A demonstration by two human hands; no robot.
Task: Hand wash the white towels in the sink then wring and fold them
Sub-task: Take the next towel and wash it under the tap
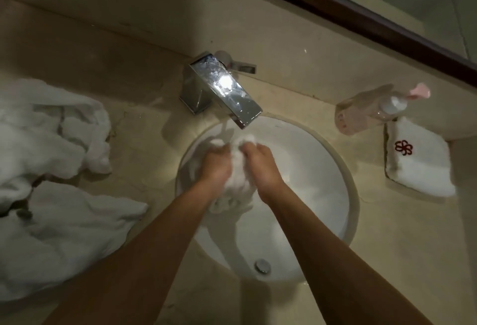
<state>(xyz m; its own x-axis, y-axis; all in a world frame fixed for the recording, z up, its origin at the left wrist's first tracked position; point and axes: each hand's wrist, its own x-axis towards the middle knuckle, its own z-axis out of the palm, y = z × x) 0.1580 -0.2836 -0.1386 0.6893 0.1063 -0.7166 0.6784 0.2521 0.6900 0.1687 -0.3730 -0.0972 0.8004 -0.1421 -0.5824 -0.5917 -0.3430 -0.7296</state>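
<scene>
A bunched wet white towel (236,185) hangs between both hands over the round white sink (322,169), just below the chrome faucet (222,87). My left hand (215,167) grips its left side and my right hand (260,167) grips its right side, fingers curled into the cloth. A thin stream of water falls from the spout beside the towel's upper left. The image is blurred around the hands. A heap of crumpled white towels (51,164) lies on the counter to the left.
A folded white towel with a red flower emblem (418,159) lies on the counter at right, behind it a clear pump bottle with a pink top (371,110). The sink's drain (262,265) sits near me. A dark-framed mirror (361,12) runs along the back.
</scene>
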